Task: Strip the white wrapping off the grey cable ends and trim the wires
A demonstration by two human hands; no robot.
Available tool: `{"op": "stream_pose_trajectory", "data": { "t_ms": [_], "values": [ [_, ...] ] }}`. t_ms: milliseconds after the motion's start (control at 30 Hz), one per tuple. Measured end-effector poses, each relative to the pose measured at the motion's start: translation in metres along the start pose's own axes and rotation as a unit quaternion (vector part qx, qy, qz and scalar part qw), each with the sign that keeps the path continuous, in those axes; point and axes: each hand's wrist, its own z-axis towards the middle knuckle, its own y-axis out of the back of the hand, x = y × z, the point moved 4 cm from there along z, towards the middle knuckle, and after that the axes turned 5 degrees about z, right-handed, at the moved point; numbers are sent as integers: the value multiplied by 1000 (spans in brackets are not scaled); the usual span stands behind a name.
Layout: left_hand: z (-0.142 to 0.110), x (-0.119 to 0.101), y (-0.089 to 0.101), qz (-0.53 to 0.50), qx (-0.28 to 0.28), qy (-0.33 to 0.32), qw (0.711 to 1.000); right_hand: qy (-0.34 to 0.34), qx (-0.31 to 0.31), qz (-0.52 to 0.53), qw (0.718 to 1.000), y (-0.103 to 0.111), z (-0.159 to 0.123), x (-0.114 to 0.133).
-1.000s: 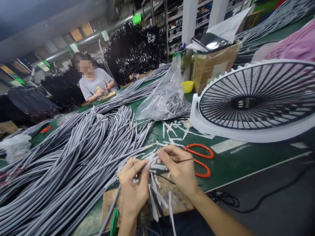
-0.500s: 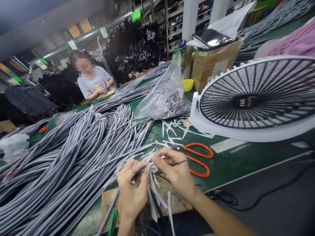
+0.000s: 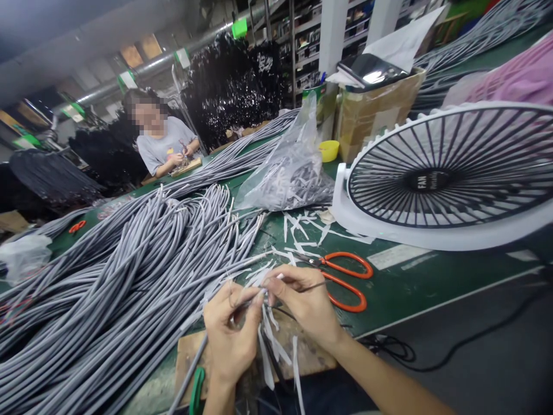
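Your L hand [image 3: 231,331] is closed, thumb & forefinger pinching a pale piece [image 3: 263,291] at the tips; a gray cable [image 3: 191,369] runs up into that hand from below-left. Your R hand [image 3: 309,302] is pinched too, fingertips on the same pale piece, touching or nearly touching L's; too small to tell if it's cable end or strip. A thin dark length [image 3: 318,285] sticks out to the R of R hand's fingers.

Below & btwn hands: white strips [image 3: 283,351] hanging over a wooden board [image 3: 317,343]. Green-handled tool [image 3: 197,387] just L of L wrist. Orange-handled scissors [image 3: 318,262] just beyond R hand, rings to its R. Big gray cable pile [image 3: 129,276] L of L hand. Clear bag [image 3: 289,178] w/ scraps well ahead of both; white fan [image 3: 432,237] ahead-R of R hand. Co-worker [image 3: 162,141] far ahead-L.
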Motion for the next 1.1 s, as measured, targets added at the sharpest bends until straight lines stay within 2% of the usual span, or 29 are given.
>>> {"op": "stream_pose_trajectory", "data": {
  "t_ms": [267, 467, 567, 667, 733, 800, 867, 967, 1100],
  "values": [
    [4, -3, -1, 3, -16, -24, 1000, -6, 30, -32, 999, -2, 0, -6],
    [5, -6, 3, 61, -46, -33, 996, 40, -28, -64, 997, 3, -2, 1],
    [4, -7, 4, 75, -53, -29, 995, 53, -31, -61, 996, 4, -1, 3],
    [2, -11, 5, 99, -56, -62, 992, 37, -20, -50, 998, 5, 3, -1],
    [2, -13, 3, 92, -29, -86, 992, 13, -7, -35, 999, 5, 8, -6],
    [3, -11, 0, 56, 1, -82, 995, -16, 16, -21, 1000, 5, 11, -10],
    [5, -8, 0, 23, -4, -59, 998, -28, 40, -25, 998, 3, 11, -11],
    [8, -5, 2, 22, -48, -28, 998, 44, 39, -93, 994, 1, 6, -4],
    [10, -5, 4, 74, -70, -33, 994, 196, 52, -219, 954, 0, -4, 14]
  ]
}}
